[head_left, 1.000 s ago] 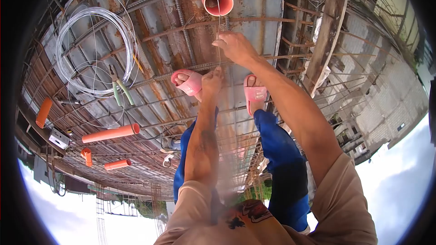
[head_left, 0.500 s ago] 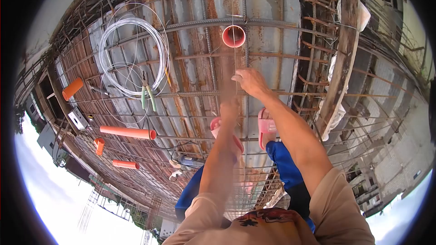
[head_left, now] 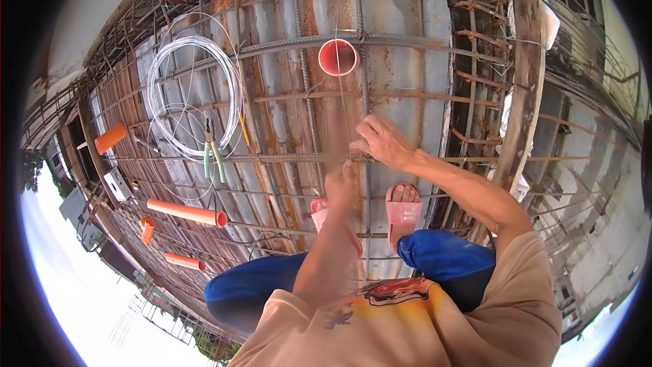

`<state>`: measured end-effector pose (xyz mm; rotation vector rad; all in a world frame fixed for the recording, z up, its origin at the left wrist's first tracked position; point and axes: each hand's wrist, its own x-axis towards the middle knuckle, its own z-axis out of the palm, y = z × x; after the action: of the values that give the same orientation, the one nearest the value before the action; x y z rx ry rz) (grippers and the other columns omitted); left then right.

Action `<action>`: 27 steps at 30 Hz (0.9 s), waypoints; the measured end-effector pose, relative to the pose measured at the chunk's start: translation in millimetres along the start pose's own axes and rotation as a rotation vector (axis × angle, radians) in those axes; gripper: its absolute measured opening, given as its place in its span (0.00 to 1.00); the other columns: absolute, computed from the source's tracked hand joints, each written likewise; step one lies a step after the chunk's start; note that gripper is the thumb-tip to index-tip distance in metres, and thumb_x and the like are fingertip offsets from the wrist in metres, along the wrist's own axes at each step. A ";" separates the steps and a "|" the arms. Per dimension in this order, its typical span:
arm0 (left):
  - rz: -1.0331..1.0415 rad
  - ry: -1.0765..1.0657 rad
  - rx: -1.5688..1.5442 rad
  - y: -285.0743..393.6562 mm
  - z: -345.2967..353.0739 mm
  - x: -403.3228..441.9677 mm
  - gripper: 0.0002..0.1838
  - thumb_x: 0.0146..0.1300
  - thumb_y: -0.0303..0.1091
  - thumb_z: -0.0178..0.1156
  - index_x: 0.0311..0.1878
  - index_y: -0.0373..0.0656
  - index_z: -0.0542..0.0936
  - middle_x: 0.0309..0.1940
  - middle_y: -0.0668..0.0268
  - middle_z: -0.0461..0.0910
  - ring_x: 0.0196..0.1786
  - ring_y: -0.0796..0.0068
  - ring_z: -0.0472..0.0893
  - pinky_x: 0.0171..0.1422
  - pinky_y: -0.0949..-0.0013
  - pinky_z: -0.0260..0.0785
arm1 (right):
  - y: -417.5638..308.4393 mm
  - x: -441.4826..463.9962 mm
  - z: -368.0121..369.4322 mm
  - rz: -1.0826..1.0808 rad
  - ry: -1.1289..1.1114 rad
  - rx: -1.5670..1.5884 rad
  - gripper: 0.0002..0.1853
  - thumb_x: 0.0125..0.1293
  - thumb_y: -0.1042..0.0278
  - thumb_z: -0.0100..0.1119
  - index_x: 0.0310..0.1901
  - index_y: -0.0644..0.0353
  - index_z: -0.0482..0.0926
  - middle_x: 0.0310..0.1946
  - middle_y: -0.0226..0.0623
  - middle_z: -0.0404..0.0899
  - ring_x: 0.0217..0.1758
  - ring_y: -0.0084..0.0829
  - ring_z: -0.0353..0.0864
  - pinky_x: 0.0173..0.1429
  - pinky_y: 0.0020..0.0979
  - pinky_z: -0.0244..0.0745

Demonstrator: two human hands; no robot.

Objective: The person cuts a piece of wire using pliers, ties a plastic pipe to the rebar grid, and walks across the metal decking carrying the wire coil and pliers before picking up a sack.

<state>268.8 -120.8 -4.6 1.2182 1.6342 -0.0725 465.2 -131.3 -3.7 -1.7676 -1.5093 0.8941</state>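
Note:
A thin wire runs down over the mouth of an upright orange pipe towards my hands. My right hand is closed with bent fingers at the lower end of this wire, just above a crossing rebar. Just below and to the left, my left hand is closed in a fist, thumb side up. It is slightly blurred, and what lies between its fingers is hidden. The rebar grid spans rusty corrugated metal sheets under both hands.
At the left lie a coil of wire, pliers with green handles and orange pipe pieces. A white box sits further left. A wooden post and bent bars border the right side. My pink slippers stand on the grid.
My knees have spread and bent into a lower squat. Both hands have moved lower in the view, the right also further right. The pipe looks larger and slightly further left.

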 end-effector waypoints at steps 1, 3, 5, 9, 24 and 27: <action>0.039 0.017 0.031 1.8 -1.7 -3.6 0.20 0.68 0.42 0.54 0.28 0.32 0.78 0.19 0.54 0.75 0.25 0.64 0.73 0.35 0.58 0.66 | -2.2 5.4 -6.9 -0.172 0.059 -0.068 0.13 0.60 0.57 0.60 0.39 0.59 0.76 0.41 0.39 0.74 0.47 0.43 0.77 0.49 0.42 0.73; 0.150 0.047 0.052 9.5 -1.6 3.7 0.21 0.69 0.42 0.54 0.26 0.33 0.76 0.18 0.61 0.72 0.24 0.70 0.69 0.32 0.61 0.63 | -9.8 22.9 -18.2 -0.470 0.120 -0.249 0.10 0.58 0.61 0.59 0.36 0.57 0.76 0.44 0.37 0.74 0.48 0.39 0.76 0.54 0.43 0.70; 0.218 0.059 0.043 3.4 0.1 -3.1 0.23 0.70 0.42 0.54 0.23 0.34 0.73 0.16 0.73 0.67 0.22 0.81 0.62 0.26 0.66 0.58 | -23.3 26.2 -23.4 -0.649 0.082 -0.426 0.08 0.54 0.64 0.59 0.35 0.55 0.77 0.42 0.35 0.75 0.47 0.36 0.76 0.60 0.42 0.66; 0.229 0.114 -0.097 2.0 1.3 -6.7 0.23 0.70 0.42 0.54 0.22 0.34 0.71 0.15 0.71 0.64 0.22 0.81 0.61 0.25 0.65 0.57 | -18.0 41.2 -10.1 -0.763 -0.204 -0.636 0.05 0.52 0.67 0.59 0.31 0.53 0.77 0.32 0.29 0.75 0.42 0.31 0.76 0.70 0.42 0.57; 0.239 0.069 -0.319 -33.4 20.4 1.3 0.17 0.67 0.39 0.54 0.31 0.32 0.80 0.22 0.55 0.77 0.27 0.65 0.75 0.37 0.58 0.67 | -26.3 53.5 6.1 -0.667 -0.639 -0.743 0.02 0.53 0.64 0.62 0.29 0.47 0.79 0.23 0.26 0.78 0.35 0.31 0.78 0.47 0.38 0.60; 0.206 0.031 -0.452 -38.6 21.5 2.5 0.15 0.68 0.37 0.53 0.34 0.33 0.80 0.22 0.61 0.77 0.27 0.72 0.73 0.36 0.62 0.67 | -31.7 51.4 3.2 -0.635 -0.688 -0.810 0.01 0.53 0.64 0.61 0.27 0.47 0.79 0.23 0.26 0.78 0.35 0.30 0.78 0.47 0.38 0.60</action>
<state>255.7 -150.0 -35.1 1.0277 1.4396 0.4253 450.5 -76.0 15.8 -1.2856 -2.9789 0.5982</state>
